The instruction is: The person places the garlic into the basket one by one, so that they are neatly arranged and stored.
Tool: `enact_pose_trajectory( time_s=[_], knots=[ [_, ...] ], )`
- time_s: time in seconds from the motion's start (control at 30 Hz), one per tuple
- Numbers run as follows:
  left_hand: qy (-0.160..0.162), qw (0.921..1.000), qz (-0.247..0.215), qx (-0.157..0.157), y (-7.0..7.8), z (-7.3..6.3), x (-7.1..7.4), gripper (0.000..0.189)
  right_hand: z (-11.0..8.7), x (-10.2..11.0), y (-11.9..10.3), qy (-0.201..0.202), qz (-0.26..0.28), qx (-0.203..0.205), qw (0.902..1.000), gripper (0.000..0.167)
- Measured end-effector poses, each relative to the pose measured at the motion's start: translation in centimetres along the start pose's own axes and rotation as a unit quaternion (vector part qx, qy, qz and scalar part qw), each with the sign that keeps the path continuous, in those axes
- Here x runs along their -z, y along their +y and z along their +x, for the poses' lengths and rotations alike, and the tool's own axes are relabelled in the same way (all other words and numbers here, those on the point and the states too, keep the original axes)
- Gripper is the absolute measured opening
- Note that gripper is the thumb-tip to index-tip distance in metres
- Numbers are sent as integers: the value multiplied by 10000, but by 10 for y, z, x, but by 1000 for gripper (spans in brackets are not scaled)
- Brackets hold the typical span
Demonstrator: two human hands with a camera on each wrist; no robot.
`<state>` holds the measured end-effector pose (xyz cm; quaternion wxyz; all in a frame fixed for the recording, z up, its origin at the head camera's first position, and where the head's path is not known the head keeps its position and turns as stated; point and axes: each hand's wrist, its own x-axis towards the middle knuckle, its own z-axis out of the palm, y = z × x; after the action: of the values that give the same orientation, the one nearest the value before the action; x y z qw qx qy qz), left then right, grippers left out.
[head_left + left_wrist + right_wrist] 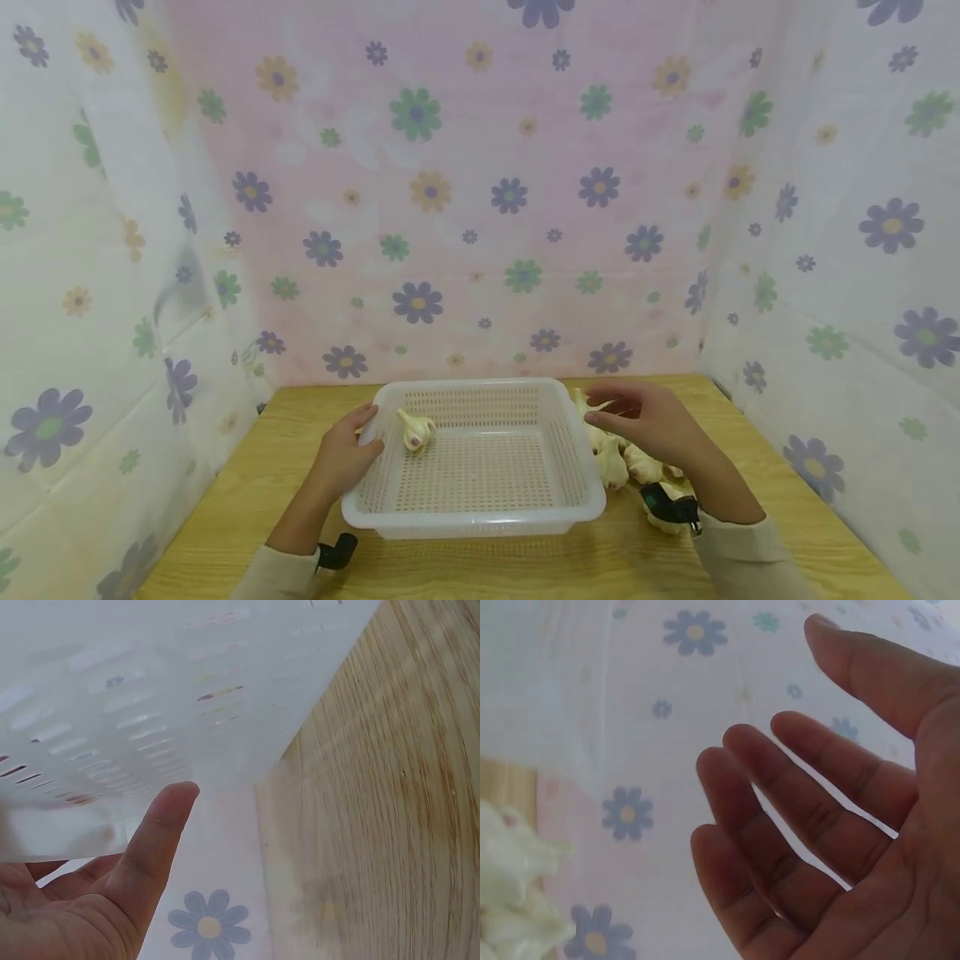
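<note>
A white plastic basket (480,523) with slotted walls sits in the middle of the table, one garlic bulb (417,432) lying inside at its left. My left hand (343,454) grips the basket's left rim, thumb over the edge and fingers outside. Seen from the left wrist, one finger (154,840) reaches along the basket's outer wall. My right hand (654,421) hovers by the basket's right side, over a pile of garlic bulbs (612,467). Its palm is empty in the right wrist view, the fingers (810,817) loosely bent and the thumb apart.
Several bulbs lie heaped on the wooden table (247,508) against the basket's right side, partly hidden by my right hand and wrist. Flower-printed cloth (480,208) walls the table in at the back and both sides. Each wrist carries a small black camera (670,506).
</note>
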<state>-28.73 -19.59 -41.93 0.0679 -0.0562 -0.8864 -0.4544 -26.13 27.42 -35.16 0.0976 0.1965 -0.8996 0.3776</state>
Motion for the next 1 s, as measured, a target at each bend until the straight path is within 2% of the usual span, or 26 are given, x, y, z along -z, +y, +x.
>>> enact_pose_trajectory(
  time_s=[0.17, 0.3, 0.5, 0.63, 0.77, 0.93, 1.0],
  knots=[
    [62, 9999, 77, -106, 1, 3, -3, 64, -13, 22, 18, -82, 138, -28, 9999, 39],
    [92, 9997, 80, -194, 3, 6, -5, 65, -23, 38, 39, -199, 305, 148, 9992, 34],
    [54, 9999, -36, -111, 2, 4, -2, 65, -36, 50, 75, -668, 757, 334, 9943, 35],
    [92, 9998, 71, -133, 1, 4, 0, 65, -38, 56, 95, -1116, 1372, 523, 9828, 41],
    [74, 9998, 78, -176, 0, 4, -1, 64, -40, 64, 108, -1717, 1983, 435, 9640, 44],
    [33, 9998, 126, -136, 1, 3, -1, 65, -42, 72, 116, -2428, 2223, 170, 9441, 43],
    [57, 9998, 182, -103, 1, 2, 0, 65, -42, 73, 119, -2635, 2165, 107, 9400, 43]
  ],
)
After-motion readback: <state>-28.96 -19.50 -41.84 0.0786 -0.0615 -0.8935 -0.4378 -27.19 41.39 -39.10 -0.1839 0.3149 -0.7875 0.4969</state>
